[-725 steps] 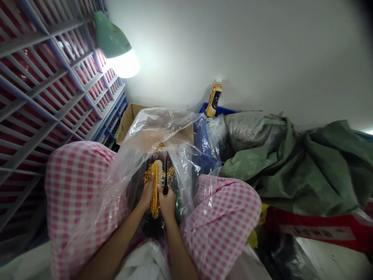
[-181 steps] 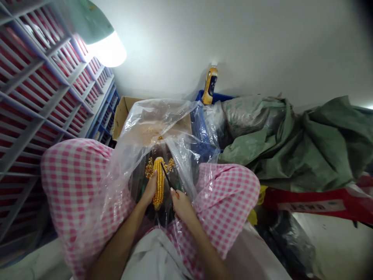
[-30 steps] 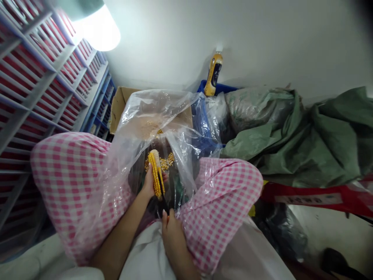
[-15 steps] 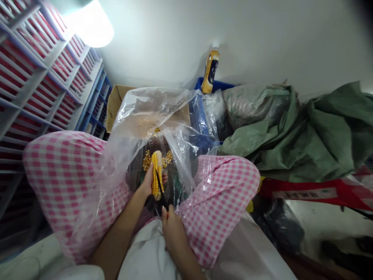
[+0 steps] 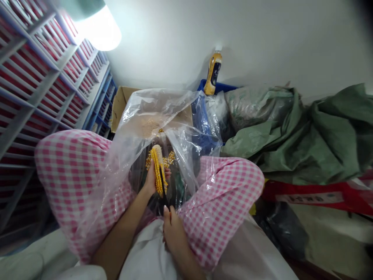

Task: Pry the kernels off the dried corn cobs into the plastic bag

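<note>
My left hand (image 5: 151,179) is wrapped round a yellow corn cob (image 5: 157,165), which stands tilted between my knees. Pale bare cob shows at its top and along part of its right side. In my right hand (image 5: 172,225) is a dark, narrow tool (image 5: 164,190), and its blade-like length lies against the cob's kernels. Its handle is mostly hidden in my fingers, so its exact kind does not show. Loose corn kernels (image 5: 169,159) lie behind the cob on a clear plastic sheet (image 5: 180,144), which drapes over my legs.
A cardboard box (image 5: 118,111) stands behind the plastic. Slatted plastic crates (image 5: 55,77) rise at left, beneath a bright lamp (image 5: 100,29). At the back, a yellow bottle (image 5: 213,74) stands by a blue bin (image 5: 201,116). Green cloth (image 5: 320,132) and a red bag (image 5: 329,194) lie at right.
The cob leans more to the left at its top, and the dark tool is more upright along its right side. The whole view has shifted slightly.
</note>
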Tool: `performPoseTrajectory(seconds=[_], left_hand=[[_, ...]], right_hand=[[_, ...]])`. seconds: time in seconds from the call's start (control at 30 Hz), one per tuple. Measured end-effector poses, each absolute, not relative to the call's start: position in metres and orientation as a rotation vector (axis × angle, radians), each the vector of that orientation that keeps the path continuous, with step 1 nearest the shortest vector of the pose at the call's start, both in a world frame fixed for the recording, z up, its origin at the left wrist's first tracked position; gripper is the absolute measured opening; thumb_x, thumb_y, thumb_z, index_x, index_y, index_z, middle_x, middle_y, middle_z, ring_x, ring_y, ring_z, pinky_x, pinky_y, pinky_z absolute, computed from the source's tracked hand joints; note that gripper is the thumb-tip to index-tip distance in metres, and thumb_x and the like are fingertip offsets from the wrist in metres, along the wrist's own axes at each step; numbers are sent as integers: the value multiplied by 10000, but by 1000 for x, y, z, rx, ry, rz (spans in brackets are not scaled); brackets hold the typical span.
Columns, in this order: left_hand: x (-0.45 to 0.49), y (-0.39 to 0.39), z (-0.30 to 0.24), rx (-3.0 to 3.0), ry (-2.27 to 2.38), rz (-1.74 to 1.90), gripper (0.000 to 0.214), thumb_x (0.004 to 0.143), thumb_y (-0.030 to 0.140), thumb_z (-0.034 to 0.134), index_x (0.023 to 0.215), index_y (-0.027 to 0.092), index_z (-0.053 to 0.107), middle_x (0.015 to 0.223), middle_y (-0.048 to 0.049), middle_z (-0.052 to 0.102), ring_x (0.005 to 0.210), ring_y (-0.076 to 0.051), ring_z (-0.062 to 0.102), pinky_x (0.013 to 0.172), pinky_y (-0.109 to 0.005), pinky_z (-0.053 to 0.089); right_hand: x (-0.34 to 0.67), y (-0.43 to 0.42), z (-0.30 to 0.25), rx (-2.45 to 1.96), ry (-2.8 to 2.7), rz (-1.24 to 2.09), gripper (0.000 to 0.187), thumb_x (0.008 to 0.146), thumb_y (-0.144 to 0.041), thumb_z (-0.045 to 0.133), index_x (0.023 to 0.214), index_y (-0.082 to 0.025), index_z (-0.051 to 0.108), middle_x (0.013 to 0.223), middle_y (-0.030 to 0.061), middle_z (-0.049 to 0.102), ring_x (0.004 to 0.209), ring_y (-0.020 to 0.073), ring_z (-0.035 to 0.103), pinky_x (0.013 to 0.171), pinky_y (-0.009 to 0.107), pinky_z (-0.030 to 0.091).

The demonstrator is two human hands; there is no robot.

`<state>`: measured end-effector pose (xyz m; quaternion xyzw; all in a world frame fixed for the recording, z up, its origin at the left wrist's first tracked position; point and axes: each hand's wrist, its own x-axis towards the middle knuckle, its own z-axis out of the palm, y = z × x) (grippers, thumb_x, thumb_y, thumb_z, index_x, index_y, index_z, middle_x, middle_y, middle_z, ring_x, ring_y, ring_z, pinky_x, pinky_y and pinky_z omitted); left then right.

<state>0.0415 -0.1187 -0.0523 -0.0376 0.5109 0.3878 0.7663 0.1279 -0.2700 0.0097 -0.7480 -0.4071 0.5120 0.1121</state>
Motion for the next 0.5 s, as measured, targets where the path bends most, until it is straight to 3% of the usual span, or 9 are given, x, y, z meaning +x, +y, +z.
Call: performPoseTrajectory(seconds=[0.27,0.4,0.5], left_hand=[[38,-120,-60,-63,1121,780,681,897,620,256,858,79,666,544,-98,663,487,-207,654,450,-291,532],[39,-121,-60,-88,1147,734,704,890,635,247,885,73,670,566,-104,673,521,-217,669,459,-294,538],[36,-120,-56,-114,1194,694,709,898,626,224,908,72,668,570,-103,674,521,-219,671,464,-301,543]], right_hand=[[145,-279,25,-2243,-1198,1605,349,974,-352,265,990,-168,561,814,89,672,640,191,647,544,260,441],[146,-274,23,-2292,-1361,1518,333,982,-298,298,1020,-129,583,915,144,692,886,244,667,707,290,456],[140,-268,19,-2359,-1441,1530,351,991,-274,286,1076,-101,578,960,173,694,941,273,662,735,309,450]])
